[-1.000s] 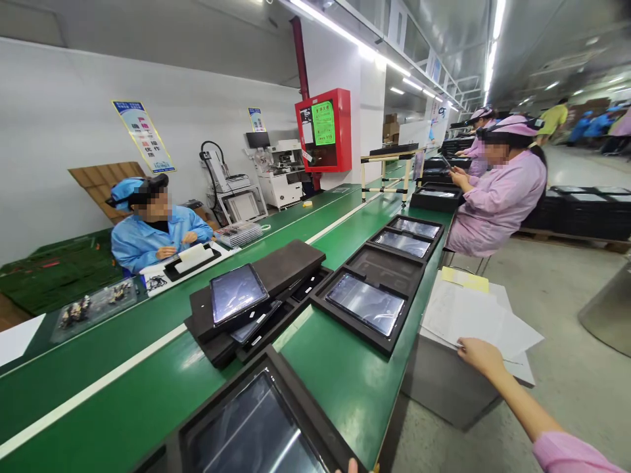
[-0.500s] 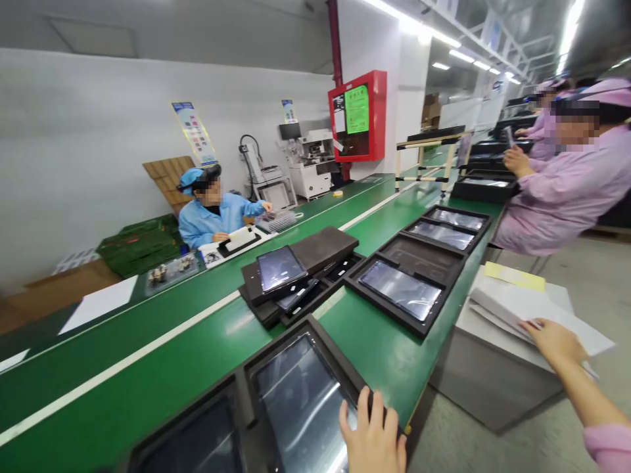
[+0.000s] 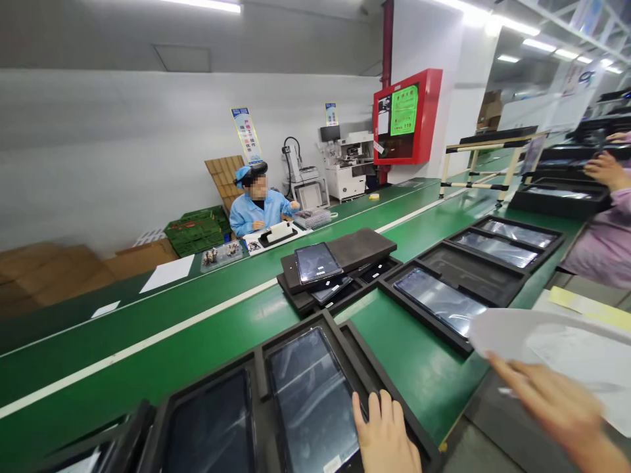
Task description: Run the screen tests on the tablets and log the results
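"While the right hand has a sheet, what is the left hand doing?"

"Resting at the tablet's right edge and the tray wall, fingers slightly spread, perhaps to steady them."

"And the right hand's grip?"

"It seems to pinch the sheet's near edge, probably because a thin edge lifts easily; blur hides the exact hold."

"Why does the tablet sit there?"

"It lies face up in its own compartment of the tray on the bench; the divider likely keeps it off its neighbour."
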The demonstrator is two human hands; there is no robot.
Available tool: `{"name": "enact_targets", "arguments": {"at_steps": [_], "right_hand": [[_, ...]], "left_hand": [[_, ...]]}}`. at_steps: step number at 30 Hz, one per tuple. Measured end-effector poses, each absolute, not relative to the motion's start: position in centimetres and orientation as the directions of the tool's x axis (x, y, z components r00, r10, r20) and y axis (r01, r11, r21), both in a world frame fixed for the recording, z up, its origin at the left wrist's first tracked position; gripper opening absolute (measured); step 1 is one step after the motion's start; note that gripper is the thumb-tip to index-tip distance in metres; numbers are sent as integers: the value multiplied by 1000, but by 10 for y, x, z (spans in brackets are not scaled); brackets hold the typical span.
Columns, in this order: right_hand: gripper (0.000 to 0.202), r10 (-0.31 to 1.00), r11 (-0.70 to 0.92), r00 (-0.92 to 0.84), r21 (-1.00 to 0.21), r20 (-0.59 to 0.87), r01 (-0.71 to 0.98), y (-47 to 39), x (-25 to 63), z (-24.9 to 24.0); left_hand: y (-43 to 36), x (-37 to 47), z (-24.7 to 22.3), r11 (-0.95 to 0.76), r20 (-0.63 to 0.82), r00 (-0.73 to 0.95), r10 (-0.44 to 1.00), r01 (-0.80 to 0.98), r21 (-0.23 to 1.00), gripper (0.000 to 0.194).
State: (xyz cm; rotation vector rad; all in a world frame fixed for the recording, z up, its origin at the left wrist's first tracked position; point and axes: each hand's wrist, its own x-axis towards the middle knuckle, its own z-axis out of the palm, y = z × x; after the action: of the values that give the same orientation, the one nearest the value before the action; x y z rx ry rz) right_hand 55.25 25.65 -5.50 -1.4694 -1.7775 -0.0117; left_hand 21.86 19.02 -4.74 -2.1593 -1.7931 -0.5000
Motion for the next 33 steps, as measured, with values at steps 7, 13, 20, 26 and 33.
{"name": "enact_targets", "arguments": {"at_steps": [7, 13, 20, 26, 33], "right_hand": [[19, 870, 489, -452, -464, 197, 739, 312, 374, -36], [30, 938, 332, -298, -707, 178, 624, 312, 414, -49], [64, 977, 126, 164, -989, 138, 83, 317, 483, -11], [87, 994, -22, -111, -992, -8, -121, 349, 424, -18], [68, 994, 46, -92, -994, 55, -101, 381, 364, -60]], "left_hand": [[200, 257, -74, -186, 456, 212, 865, 977, -101, 52], [219, 277, -82, -284, 356, 313, 880, 950, -132, 71], [216, 292, -110, -461, 67, 470, 880, 880, -118, 86], [216, 282, -109, -573, 168, 579, 798, 815, -88, 72], [212, 293, -125, -455, 260, 471, 843, 882, -124, 72]]}}
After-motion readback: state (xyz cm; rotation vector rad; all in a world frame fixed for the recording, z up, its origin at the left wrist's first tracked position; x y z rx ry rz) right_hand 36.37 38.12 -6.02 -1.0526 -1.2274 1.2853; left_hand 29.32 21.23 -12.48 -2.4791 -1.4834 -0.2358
